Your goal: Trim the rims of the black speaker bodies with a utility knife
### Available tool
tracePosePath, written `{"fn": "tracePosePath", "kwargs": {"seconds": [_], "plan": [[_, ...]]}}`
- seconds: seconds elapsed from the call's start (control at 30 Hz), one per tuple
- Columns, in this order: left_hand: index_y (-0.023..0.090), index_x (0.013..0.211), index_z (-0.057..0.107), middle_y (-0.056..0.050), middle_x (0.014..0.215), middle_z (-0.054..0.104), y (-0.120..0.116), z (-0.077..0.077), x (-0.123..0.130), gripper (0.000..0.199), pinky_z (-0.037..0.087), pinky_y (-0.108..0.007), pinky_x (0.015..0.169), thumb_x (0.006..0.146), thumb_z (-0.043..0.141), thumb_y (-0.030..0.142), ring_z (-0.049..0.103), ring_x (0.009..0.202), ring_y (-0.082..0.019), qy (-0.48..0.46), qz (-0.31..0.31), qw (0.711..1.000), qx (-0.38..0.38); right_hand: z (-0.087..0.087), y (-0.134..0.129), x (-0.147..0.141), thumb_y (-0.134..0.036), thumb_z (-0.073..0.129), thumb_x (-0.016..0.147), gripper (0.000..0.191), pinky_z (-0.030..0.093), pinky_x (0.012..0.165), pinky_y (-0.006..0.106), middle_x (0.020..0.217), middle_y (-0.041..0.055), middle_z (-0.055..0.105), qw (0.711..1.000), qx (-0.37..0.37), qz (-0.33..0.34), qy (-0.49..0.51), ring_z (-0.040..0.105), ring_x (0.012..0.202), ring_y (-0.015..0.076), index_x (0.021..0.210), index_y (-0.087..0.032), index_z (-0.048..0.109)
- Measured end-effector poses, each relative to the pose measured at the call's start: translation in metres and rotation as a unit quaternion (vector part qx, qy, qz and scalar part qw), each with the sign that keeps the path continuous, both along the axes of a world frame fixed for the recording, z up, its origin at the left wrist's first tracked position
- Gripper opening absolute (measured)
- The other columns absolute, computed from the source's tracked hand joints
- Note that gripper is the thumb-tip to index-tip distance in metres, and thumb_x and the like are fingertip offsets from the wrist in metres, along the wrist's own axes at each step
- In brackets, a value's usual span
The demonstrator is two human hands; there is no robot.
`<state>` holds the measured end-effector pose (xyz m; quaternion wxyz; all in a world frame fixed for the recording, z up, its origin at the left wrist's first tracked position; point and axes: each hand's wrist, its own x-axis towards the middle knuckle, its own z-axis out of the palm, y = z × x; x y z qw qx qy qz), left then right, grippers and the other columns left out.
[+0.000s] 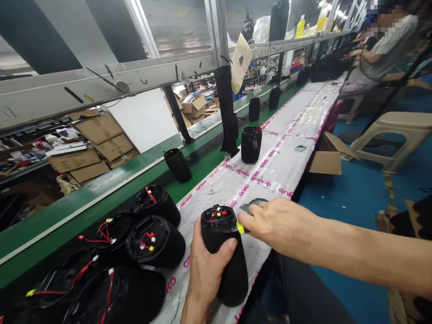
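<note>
My left hand [207, 270] is wrapped round a black fabric-covered cylindrical housing [232, 274], perhaps a speaker body, tilted on the worktop. Red wires with small white and yellow connectors [219, 212] show inside its open top. At the rim's right side, my right hand [263, 216] is closed on a small tool with a yellow part [240, 227]; its kind is mostly hidden by the fingers. To the left, several similar black housings [157, 243] stand close together, with red wires sticking out of their tops.
Pink-lettered white wrap covers the worktop [216, 184] beside a green conveyor belt [205, 157]. More black housings [250, 146] stand farther along. A metal post [224, 108] rises between. On the right are a plastic stool [398, 123], an open carton [326, 162] and a seated person [378, 56].
</note>
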<state>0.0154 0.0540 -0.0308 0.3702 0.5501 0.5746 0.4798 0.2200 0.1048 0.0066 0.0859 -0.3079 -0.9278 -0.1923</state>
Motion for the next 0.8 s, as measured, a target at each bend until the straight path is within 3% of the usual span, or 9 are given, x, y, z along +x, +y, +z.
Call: {"fn": "tracePosePath", "kwargs": {"seconds": [0.37,0.53,0.63,0.73,0.8], "plan": [[0.024,0.124,0.055,-0.004,0.119,0.068,0.003,-0.001,-0.001,0.056,0.046,-0.036,0.097,0.077,0.076,0.047,0.063,0.109,-0.025,-0.011,-0.046,0.999,0.021,-0.003,-0.001,0.002,-0.008,0.058,0.079,0.017,0.010,0.047,0.034,0.063,-0.0003,0.053,1.000,0.016,0.015,-0.006,0.045,0.046,0.0165,0.088,-0.020,0.050],[0.022,0.123,0.055,-0.005,0.116,0.068,0.002,-0.001,-0.001,0.061,0.046,-0.037,0.094,0.074,0.076,0.052,0.063,0.106,-0.025,-0.010,-0.010,1.000,0.012,0.000,-0.009,-0.005,-0.006,0.059,0.076,0.020,0.013,0.046,0.035,0.066,0.0013,0.054,1.000,0.018,-0.018,-0.007,0.051,0.051,0.0189,0.090,-0.020,0.053],[0.021,0.122,0.056,-0.005,0.115,0.068,0.000,0.001,-0.002,0.061,0.045,-0.037,0.096,0.074,0.076,0.052,0.062,0.107,-0.026,-0.042,-0.004,0.999,0.009,-0.001,-0.004,-0.005,-0.018,0.059,0.090,0.005,0.020,0.046,0.033,0.069,0.0006,0.057,0.999,-0.035,0.022,0.025,0.055,0.054,0.0182,0.091,-0.020,0.054],[0.018,0.121,0.059,-0.007,0.114,0.070,0.000,0.002,-0.004,0.065,0.046,-0.037,0.097,0.068,0.080,0.049,0.062,0.109,-0.028,-0.111,-0.040,0.993,-0.006,-0.001,-0.003,0.004,-0.032,0.049,0.101,0.016,0.032,0.051,0.032,0.075,0.0019,0.063,0.984,-0.101,0.095,0.112,0.060,0.060,0.0179,0.095,-0.019,0.055],[0.017,0.119,0.061,-0.008,0.110,0.071,0.000,0.001,-0.003,0.064,0.049,-0.035,0.091,0.067,0.080,0.049,0.065,0.103,-0.028,-0.173,-0.038,0.984,-0.031,0.003,-0.006,0.011,-0.032,0.043,0.104,0.019,0.040,0.058,0.030,0.080,0.0026,0.067,0.955,-0.142,0.139,0.218,0.063,0.066,0.0166,0.101,-0.018,0.055]]}}
